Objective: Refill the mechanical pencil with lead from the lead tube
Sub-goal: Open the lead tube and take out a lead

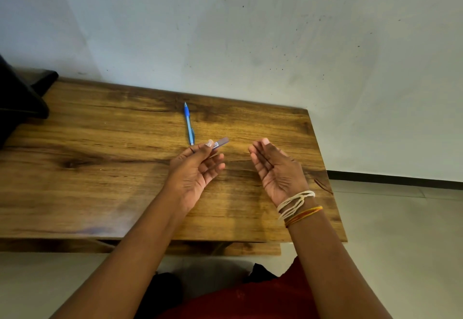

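We see a varnished, faintly glossy wood-grain bench (125,168), a glossy blue plastic mechanical pencil (189,124), a smooth greyish plastic lead tube (221,142), a matt scuffed wall (275,43)

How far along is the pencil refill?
Early. Done: the lead tube is picked up, pinched in the left hand. In hand: the right hand is open and empty beside it. Left: the pencil lies untouched on the table; opening it and loading lead remain.

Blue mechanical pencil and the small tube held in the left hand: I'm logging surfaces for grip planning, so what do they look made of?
The blue mechanical pencil looks like glossy plastic: a translucent pale barrel with a darker blue section. The small grey-purple lead tube in the left hand seems to be tinted, semi-clear plastic, though blur leaves that uncertain.
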Action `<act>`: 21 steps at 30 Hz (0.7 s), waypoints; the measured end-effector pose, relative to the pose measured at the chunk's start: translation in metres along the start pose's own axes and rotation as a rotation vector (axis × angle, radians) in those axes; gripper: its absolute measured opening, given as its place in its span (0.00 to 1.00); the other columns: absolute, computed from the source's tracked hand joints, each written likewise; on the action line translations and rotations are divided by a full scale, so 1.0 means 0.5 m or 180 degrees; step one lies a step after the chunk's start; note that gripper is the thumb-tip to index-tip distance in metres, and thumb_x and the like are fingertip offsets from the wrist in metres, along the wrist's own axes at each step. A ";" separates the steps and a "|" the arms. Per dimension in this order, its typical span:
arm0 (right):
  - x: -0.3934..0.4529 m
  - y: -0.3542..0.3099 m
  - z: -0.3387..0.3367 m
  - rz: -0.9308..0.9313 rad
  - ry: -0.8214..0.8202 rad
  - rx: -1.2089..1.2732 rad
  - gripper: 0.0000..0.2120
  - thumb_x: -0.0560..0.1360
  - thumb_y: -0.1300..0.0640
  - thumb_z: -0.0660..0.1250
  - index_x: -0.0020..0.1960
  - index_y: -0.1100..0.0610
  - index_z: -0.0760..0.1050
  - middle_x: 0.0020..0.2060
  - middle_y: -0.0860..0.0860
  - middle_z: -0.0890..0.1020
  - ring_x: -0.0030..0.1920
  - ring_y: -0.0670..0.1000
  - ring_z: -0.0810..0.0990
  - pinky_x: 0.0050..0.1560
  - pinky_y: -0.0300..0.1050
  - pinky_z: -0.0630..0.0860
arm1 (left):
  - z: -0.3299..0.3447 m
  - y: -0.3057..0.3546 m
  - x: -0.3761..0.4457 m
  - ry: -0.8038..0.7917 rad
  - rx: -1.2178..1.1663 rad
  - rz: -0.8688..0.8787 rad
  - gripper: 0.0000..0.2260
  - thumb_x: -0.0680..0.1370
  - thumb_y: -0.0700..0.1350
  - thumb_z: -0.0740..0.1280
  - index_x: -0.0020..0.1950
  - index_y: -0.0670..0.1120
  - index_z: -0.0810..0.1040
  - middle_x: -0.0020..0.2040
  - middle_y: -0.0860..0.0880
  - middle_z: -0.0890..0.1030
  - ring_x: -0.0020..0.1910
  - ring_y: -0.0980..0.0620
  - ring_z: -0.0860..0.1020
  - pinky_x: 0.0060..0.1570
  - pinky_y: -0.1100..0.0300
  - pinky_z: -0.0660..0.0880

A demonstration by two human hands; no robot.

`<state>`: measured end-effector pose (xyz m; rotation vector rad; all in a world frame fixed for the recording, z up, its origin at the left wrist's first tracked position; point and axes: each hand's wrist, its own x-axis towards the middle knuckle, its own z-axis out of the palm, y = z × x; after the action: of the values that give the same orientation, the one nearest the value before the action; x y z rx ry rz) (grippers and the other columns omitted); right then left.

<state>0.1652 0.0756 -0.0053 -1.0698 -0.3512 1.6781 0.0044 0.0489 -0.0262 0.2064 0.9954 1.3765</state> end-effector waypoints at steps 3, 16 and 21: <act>0.000 0.000 0.000 0.0165 0.0062 0.0283 0.04 0.75 0.63 0.68 0.46 0.64 0.79 0.38 0.56 0.84 0.38 0.50 0.85 0.46 0.41 0.81 | 0.002 -0.003 0.000 0.0067 0.0065 0.0019 0.02 0.73 0.40 0.71 0.43 0.42 0.80 0.33 0.49 0.80 0.32 0.54 0.79 0.34 0.60 0.80; -0.004 0.029 0.019 0.0524 -0.0013 0.0825 0.05 0.76 0.64 0.65 0.43 0.64 0.78 0.35 0.58 0.85 0.36 0.52 0.86 0.46 0.45 0.82 | 0.010 -0.030 -0.008 0.0037 0.1038 0.0350 0.03 0.73 0.38 0.72 0.45 0.43 0.83 0.36 0.47 0.84 0.31 0.55 0.80 0.30 0.61 0.78; -0.002 0.026 0.017 0.0491 0.0062 0.0815 0.05 0.76 0.64 0.65 0.44 0.65 0.77 0.35 0.58 0.85 0.36 0.52 0.86 0.46 0.45 0.82 | 0.007 -0.035 -0.004 0.0006 0.1870 0.0609 0.03 0.72 0.40 0.73 0.43 0.47 0.84 0.38 0.46 0.86 0.32 0.54 0.81 0.27 0.61 0.77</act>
<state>0.1505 0.0721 -0.0092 -0.9400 -0.0386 1.7921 0.0198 0.0442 -0.0345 0.7534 1.3925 1.2199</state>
